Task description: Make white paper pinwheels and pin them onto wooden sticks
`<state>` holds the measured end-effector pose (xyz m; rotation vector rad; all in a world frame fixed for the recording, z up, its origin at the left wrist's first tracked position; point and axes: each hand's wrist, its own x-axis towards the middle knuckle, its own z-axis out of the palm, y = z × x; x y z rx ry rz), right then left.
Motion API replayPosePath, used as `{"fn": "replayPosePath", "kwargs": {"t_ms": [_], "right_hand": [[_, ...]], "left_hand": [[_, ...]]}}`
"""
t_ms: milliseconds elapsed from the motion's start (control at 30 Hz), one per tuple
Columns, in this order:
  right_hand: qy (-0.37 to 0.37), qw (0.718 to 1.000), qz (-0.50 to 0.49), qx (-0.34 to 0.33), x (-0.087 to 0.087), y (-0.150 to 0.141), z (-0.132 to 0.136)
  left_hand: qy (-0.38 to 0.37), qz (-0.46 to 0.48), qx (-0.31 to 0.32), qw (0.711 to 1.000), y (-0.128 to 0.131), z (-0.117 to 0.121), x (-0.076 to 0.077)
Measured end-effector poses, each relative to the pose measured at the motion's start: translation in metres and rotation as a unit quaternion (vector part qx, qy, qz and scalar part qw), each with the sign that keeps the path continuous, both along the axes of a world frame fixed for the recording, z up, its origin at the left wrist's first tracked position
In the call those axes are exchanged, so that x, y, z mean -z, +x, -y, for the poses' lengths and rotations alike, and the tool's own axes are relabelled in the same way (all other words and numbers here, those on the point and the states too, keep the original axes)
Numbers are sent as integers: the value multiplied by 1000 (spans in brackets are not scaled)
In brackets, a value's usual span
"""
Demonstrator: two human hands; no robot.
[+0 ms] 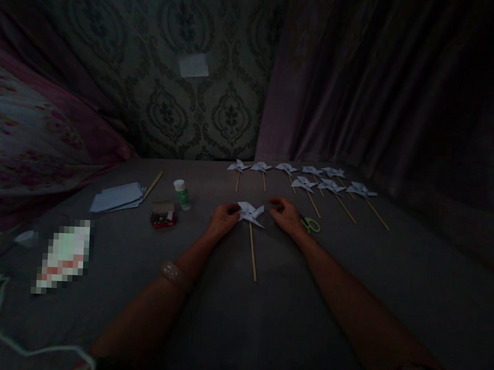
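Observation:
A white paper pinwheel (250, 213) on a wooden stick (253, 253) lies on the grey surface in front of me. My left hand (223, 219) grips the pinwheel's left edge, fingers curled on the paper. My right hand (285, 215) rests just right of the pinwheel with its fingers bent and close together; whether it touches the paper or holds anything is too dark to tell. A pale bangle (172, 273) sits on my left wrist.
Several finished pinwheels (308, 179) on sticks lie in rows at the back right. Green-handled scissors (311, 224) lie beside my right hand. To the left are a small red box (164, 215), a glue bottle (182, 194), a paper stack (119, 197) and a spare stick (153, 185).

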<state>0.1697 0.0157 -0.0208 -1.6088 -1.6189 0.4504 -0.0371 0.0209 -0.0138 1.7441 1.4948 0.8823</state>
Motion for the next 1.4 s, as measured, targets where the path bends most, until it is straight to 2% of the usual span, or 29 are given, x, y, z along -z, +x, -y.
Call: {"fn": "replayPosePath", "kwargs": {"t_ms": [67, 100, 133, 233, 367, 467, 600, 700, 800, 900, 967, 1067, 1200, 1400], "right_hand": [[-18, 999, 42, 16, -14, 2, 9], [-41, 996, 78, 0, -22, 1, 16], [-79, 989, 119, -34, -29, -2, 24], [-210, 941, 222, -147, -45, -19, 51], [-224, 916, 300, -144, -52, -49, 75], [-211, 919, 308, -129, -49, -59, 79], [-206, 935, 263, -123, -39, -58, 72], [-185, 959, 187, -106, -39, -49, 61], [-121, 987, 90, -50, -49, -37, 45], [-10, 1000, -10, -7, -70, -31, 30], [43, 998, -52, -15, -83, -33, 24], [88, 994, -59, -28, -98, -45, 20], [104, 994, -19, -15, -102, -66, 17], [74, 997, 8, -17, -93, -82, 15]], "left_hand": [[12, 30, -17, 999, -2, 0, -1], [20, 48, -33, 998, -3, 0, -1], [28, 65, -55, 996, -4, 0, 0], [48, 105, -129, 985, -10, -2, 1], [86, 137, -164, 973, -17, -5, 4], [110, 147, -174, 967, -20, -7, 5], [153, 147, -198, 957, -18, -2, -1], [264, 123, -205, 935, -11, 11, -13], [347, 97, -143, 922, 1, 28, -23], [313, 125, -72, 939, 14, 39, -26], [271, 142, -44, 951, 19, 40, -25], [235, 154, -25, 959, 20, 37, -22], [224, 174, -33, 958, 13, 33, -21], [200, 203, -25, 958, 10, 29, -19]]}}
